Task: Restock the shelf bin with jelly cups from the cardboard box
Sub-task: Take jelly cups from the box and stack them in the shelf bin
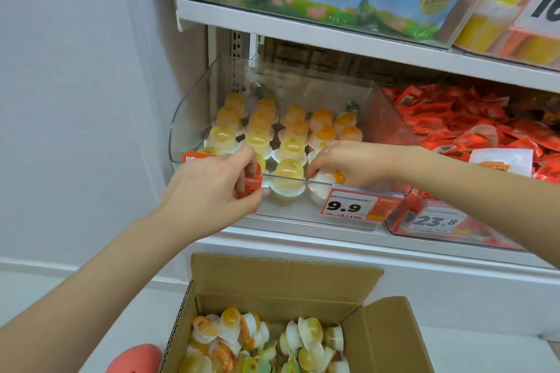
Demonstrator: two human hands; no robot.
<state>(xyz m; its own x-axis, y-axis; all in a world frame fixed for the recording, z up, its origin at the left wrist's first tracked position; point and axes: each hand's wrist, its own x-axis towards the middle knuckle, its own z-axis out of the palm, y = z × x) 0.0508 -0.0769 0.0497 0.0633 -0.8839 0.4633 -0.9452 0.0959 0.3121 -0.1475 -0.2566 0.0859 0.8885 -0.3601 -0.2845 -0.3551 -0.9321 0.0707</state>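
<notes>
I have both hands at the front lip of the clear plastic shelf bin (194, 106), mid-frame. My right hand (348, 165) is curled round a small clear jelly cup with an orange piece inside (328, 180), held right at the bin's front edge beside the pale yellow cup (288, 175) at the front of its row. My left hand (212, 188) has its fingers bent in at the red label (250, 183) on the bin's front – whether it pinches the label, the lip or a cup behind it, I cannot tell.

The bin already holds several rows of domed jelly cups (291, 130), yellow in front and orange further back. The open brown cardboard box (285, 275) at the bottom of the frame has plenty more (309, 339), lying jumbled on their sides.

I judge these cups light and fairly stiff, with a smooth, slippery dome and a thin sealed film on the wide face – best taken by the dome from above, fingers clear of the film, and stood on the flat rim.

Readable writing: a price tag (351, 206) under the bin says 9.9, and the next tag to the right (435, 221) reads 23.8. The small print is too blurred to make out.
</notes>
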